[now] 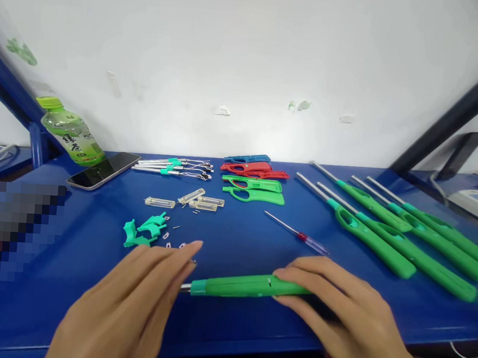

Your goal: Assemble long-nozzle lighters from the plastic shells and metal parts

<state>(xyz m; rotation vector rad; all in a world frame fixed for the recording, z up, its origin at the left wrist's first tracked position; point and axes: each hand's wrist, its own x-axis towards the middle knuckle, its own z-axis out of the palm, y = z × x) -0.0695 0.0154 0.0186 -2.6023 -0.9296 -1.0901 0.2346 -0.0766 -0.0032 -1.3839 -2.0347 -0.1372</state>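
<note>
A green long-neck gas lighter (239,286) lies crosswise close to me, its metal tube pointing left. My right hand (337,300) is closed on its handle, thumb below and fingers on top. At the tube end is my left hand (132,302), fingers pressed together and mostly hiding the tube; whatever it grips is behind the fingers. Beyond my left hand lie teal plastic triggers (147,230) and small metal bits (166,235). A screwdriver (298,234) with a clear and red handle rests past my right hand.
Finished-looking green lighters (382,241) lie at the right. Across the back are red and green casing halves (254,195), metal tubes with wires (174,167) and clear fuel tanks (203,202). A phone (104,170) and a green-capped bottle (72,134) occupy the back left of the blue table (235,238).
</note>
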